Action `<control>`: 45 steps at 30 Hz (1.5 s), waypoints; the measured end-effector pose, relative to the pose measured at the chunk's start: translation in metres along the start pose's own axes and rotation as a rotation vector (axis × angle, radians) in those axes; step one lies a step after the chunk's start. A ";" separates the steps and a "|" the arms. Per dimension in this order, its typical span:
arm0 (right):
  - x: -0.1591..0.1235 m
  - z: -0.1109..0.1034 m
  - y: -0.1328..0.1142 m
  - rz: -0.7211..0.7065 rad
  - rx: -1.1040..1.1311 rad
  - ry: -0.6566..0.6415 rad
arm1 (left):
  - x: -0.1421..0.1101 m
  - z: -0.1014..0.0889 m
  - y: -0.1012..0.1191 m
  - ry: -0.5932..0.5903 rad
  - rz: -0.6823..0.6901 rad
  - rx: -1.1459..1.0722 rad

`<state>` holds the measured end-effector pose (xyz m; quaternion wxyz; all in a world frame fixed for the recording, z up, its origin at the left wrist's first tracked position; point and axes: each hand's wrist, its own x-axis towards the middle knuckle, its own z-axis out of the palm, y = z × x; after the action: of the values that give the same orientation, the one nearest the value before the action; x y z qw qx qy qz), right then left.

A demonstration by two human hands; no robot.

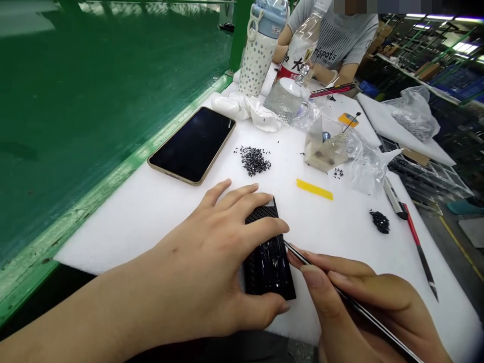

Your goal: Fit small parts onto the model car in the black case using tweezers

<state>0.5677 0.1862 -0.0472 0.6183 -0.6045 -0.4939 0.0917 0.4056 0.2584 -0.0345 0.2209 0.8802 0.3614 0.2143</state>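
My left hand (pixel 223 242) lies over a glossy black rectangular part (pixel 270 267), its thumb at the near end and its fingers across the far end and top. The part has a fine mesh pattern at the far end and moulded shapes nearer me. Between the thumb and fingers of my right hand (pixel 363 302) is a slim shiny metal tool (pixel 351 300). Its tip meets the part's right edge, just under my left index finger. Whether the tool is tweezers or a pick I cannot tell. My left palm hides the part's left side.
Beyond my left hand are a phone (pixel 194 143) and a pile of tiny black pieces (pixel 255 160). To the right lie a yellow strip (pixel 314 189), a clear box (pixel 325 146), another black pile (pixel 379 222) and a red-handled craft knife (pixel 418 242). A person (pixel 340 40) sits opposite.
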 end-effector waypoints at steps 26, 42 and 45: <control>-0.004 -0.001 -0.011 0.080 -0.112 -0.021 | 0.002 0.003 -0.005 -0.025 0.025 -0.036; -0.007 -0.004 -0.007 0.072 -0.161 -0.069 | 0.003 0.006 -0.008 0.004 0.070 -0.020; -0.007 -0.004 -0.004 0.038 -0.108 -0.079 | 0.003 0.007 -0.007 0.012 0.054 -0.024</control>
<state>0.5650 0.1775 -0.0461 0.5627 -0.6422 -0.5107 0.1004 0.4076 0.2635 -0.0430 0.2232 0.8857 0.3360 0.2297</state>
